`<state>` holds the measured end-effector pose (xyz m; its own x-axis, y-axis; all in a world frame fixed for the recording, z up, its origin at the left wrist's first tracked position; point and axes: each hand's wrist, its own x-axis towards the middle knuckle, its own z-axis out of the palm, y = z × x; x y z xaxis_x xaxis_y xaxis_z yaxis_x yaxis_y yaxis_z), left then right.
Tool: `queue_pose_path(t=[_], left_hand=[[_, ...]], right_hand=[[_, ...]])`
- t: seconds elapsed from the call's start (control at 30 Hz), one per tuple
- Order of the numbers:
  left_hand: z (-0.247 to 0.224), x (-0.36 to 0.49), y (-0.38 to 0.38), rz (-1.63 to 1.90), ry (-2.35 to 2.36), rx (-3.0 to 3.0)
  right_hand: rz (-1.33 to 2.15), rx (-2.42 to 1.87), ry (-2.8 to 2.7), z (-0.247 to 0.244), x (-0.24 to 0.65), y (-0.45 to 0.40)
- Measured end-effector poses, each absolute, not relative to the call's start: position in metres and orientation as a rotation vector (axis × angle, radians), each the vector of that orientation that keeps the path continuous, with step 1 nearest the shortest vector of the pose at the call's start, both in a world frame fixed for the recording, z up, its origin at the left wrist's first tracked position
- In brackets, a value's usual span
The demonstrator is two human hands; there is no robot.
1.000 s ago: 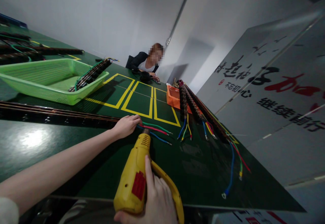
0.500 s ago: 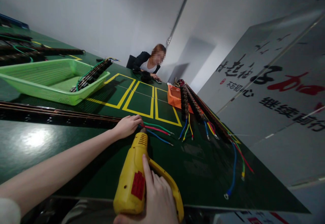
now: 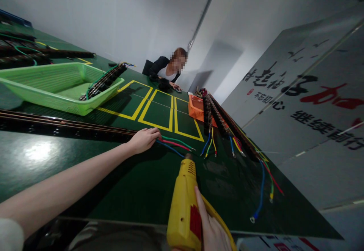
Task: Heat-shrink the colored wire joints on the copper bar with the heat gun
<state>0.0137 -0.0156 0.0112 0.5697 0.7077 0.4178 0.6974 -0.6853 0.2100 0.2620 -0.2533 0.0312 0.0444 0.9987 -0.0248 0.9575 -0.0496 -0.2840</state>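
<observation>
My left hand (image 3: 145,139) is closed around the wire end of a long dark bar (image 3: 71,129) that lies across the table. Out of its fingers come a green wire (image 3: 179,141), a red wire (image 3: 174,143) and a blue wire (image 3: 172,148), spread to the right. A yellow heat gun (image 3: 183,201) is gripped in my right hand (image 3: 212,224), index finger laid along its body. Its metal nozzle points away from me, close to the tip of the blue wire and hiding that tip.
A green basket (image 3: 85,109) with a short wired bar inside stands at left. An orange basket (image 3: 196,107) is at the far right, with several dark bars (image 3: 220,120) leaning across it, their coloured wires hanging toward me. A person (image 3: 167,69) sits across the green table (image 3: 136,190).
My right hand has carried the heat gun to the right, its nozzle moving from beside my left hand to the wire tips. My left hand stays in nearly the same place.
</observation>
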Motion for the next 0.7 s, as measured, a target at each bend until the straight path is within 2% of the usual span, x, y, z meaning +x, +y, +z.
queue_pose_path(t=[0.37, 0.7], left_hand=[[0.013, 0.012, -0.017, 0.757, 1.239, 2.755], [0.012, 0.014, -0.016, 0.748, 1.27, 2.776]], right_hand=[[0.263, -2.234, -1.906, 0.035, 0.256, -0.262], [0.27, -2.043, -2.035, 0.035, 0.235, -0.252]])
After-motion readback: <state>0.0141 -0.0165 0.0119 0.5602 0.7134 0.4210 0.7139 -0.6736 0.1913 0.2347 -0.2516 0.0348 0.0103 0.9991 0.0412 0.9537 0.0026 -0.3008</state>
